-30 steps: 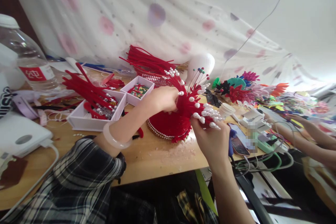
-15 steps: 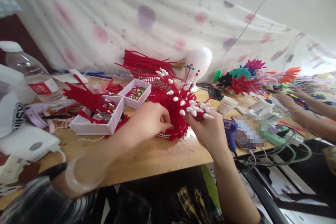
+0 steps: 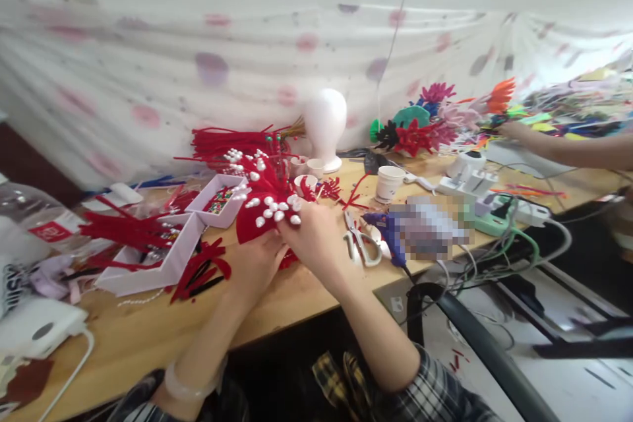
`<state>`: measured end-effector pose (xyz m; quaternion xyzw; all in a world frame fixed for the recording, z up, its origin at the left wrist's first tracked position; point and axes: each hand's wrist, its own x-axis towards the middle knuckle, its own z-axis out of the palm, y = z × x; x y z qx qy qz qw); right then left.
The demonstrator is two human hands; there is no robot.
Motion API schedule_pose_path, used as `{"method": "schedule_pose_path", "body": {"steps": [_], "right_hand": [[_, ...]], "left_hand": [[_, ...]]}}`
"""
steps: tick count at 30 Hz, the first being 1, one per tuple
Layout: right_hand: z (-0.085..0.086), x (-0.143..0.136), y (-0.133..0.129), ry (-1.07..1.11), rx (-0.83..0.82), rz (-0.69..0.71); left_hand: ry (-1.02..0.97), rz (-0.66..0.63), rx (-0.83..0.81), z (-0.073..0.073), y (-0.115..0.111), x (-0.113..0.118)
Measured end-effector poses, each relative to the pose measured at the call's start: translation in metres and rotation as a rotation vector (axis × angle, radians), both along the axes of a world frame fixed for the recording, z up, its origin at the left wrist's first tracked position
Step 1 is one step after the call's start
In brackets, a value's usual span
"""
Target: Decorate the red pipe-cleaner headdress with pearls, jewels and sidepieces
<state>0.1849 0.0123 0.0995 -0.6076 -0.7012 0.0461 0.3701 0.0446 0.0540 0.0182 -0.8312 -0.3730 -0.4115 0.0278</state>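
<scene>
A red fuzzy headpiece [image 3: 251,223], with white teardrop pearl beads [image 3: 271,211] on its upper part, is between my hands over the table. My left hand [image 3: 253,262] is closed at its lower edge, with the fingertips partly hidden. On the right side, just under the beads, my right hand [image 3: 319,237] grips it with thumb and fingers. Scissors [image 3: 362,242] lie right of my right hand, beside a blue glue gun [image 3: 393,237]. Left of the headpiece are red fuzzy stems [image 3: 202,270] and a white box [image 3: 182,256] with beads and more red stems.
A white foam head [image 3: 326,125] stands at the back, with paper cups [image 3: 390,183] nearby. Colourful fuzzy flowers [image 3: 420,135] and a power strip [image 3: 467,184] with cables are to the right. Another person's arm [image 3: 558,146] reaches in there. A plastic bottle [image 3: 47,224] is at left.
The view has turned rightward and levelled. My hands have come closer together, and the headpiece has been tipped, showing a smooth red surface. Scissors previously hidden now show.
</scene>
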Motion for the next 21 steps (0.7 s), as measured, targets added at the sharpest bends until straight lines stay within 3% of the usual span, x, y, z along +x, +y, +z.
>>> {"method": "schedule_pose_path", "body": {"steps": [3,5,8,10,14,21], "right_hand": [[-0.004,0.001,0.001,0.028,-0.001,0.009],[-0.006,0.001,0.001,0.049,-0.014,0.012],[-0.008,0.0,0.001,0.116,-0.026,0.056],[-0.008,0.0,0.0,0.158,-0.037,0.075],[-0.008,0.0,0.0,0.166,-0.063,0.069],[-0.004,0.0,0.005,0.128,-0.021,0.013]], "left_hand": [[-0.241,0.049,-0.113,0.001,-0.014,0.001],[-0.625,0.074,-0.28,0.0,-0.025,0.006],[-1.185,-0.029,-0.547,0.001,-0.037,0.02],[-1.344,-0.108,-0.701,0.002,-0.041,0.029],[-1.311,-0.061,-0.783,0.006,-0.041,0.034],[-1.067,0.107,-0.547,0.016,-0.046,-0.003]]}}
